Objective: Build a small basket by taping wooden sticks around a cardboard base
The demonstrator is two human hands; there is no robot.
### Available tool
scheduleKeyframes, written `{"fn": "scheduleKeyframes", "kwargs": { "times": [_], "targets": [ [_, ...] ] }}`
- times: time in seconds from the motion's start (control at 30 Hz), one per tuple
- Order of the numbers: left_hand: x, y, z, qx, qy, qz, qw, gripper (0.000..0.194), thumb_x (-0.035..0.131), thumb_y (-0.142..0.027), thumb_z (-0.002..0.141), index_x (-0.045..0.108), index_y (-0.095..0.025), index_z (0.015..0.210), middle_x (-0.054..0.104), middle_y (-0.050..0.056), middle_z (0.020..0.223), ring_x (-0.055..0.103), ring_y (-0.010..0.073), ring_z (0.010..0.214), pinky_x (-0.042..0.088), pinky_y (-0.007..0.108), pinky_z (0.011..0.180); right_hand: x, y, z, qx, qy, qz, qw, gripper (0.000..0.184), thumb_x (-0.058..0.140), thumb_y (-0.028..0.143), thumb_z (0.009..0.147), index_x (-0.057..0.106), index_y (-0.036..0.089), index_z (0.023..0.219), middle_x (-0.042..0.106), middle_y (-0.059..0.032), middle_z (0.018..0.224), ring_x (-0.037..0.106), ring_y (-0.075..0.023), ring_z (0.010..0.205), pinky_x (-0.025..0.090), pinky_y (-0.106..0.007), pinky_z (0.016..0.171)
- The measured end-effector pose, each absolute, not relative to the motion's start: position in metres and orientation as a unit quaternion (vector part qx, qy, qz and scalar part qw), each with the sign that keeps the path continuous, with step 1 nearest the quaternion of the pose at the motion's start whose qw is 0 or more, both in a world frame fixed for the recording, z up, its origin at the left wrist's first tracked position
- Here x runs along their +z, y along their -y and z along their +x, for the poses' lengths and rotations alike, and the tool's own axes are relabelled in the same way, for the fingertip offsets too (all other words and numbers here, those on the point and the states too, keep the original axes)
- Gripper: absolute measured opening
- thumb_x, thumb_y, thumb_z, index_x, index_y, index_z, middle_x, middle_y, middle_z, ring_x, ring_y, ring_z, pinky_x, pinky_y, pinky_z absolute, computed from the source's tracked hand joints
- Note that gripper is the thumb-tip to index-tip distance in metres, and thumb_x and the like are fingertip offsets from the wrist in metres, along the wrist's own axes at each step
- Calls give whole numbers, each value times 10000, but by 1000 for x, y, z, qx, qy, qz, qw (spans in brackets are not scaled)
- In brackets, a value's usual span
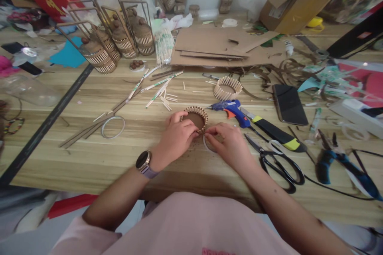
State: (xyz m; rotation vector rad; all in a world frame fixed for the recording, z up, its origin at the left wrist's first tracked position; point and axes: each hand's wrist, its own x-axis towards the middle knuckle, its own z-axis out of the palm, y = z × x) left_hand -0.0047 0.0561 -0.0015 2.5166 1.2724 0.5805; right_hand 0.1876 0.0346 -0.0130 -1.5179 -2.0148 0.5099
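Note:
In the middle of the table lies a small round basket (195, 118) with a brown base and a rim of short upright sticks. My left hand (181, 133) grips its left and near side, fingers curled over the edge. Close to the basket's near right edge, my right hand (229, 143) has its thumb and fingers pinched together; what they hold, if anything, is too small to tell. Partly under the right hand shows a white ring (206, 142). A blue glue gun (231, 108) lies just right of the basket, its nozzle toward the rim.
Behind is a second stick ring (227, 88). To the right lie a utility knife (272, 131), black scissors (277, 163), pliers (336, 159) and a phone (289, 104). Loose sticks (167, 99) and a white hoop (113, 127) are left. Cardboard (215, 44) and finished lanterns (100, 56) stand behind.

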Motion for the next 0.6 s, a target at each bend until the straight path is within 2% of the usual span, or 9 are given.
{"fn": "scheduleKeyframes", "kwargs": {
  "times": [0.37, 0.6],
  "targets": [
    [-7, -56, -5, 204, -423, 876, 112, 187, 545, -175, 943, 729, -182, 912, 731, 70, 930, 436, 308, 1220, 358, 527, 1049, -17, -40, 187, 179, 742, -576, 292, 106, 631, 219, 841, 732, 217, 813, 761, -54, 833, 681, -224, 796, 458, -356, 773],
    [-10, -57, -5, 212, -422, 876, 100, 171, 560, -180, 938, 726, -188, 901, 733, 56, 923, 448, 315, 1214, 363, 525, 1039, -17, -41, 187, 176, 739, -577, 301, 103, 644, 221, 837, 737, 221, 793, 760, -49, 820, 683, -223, 792, 473, -347, 762]
  ]
}}
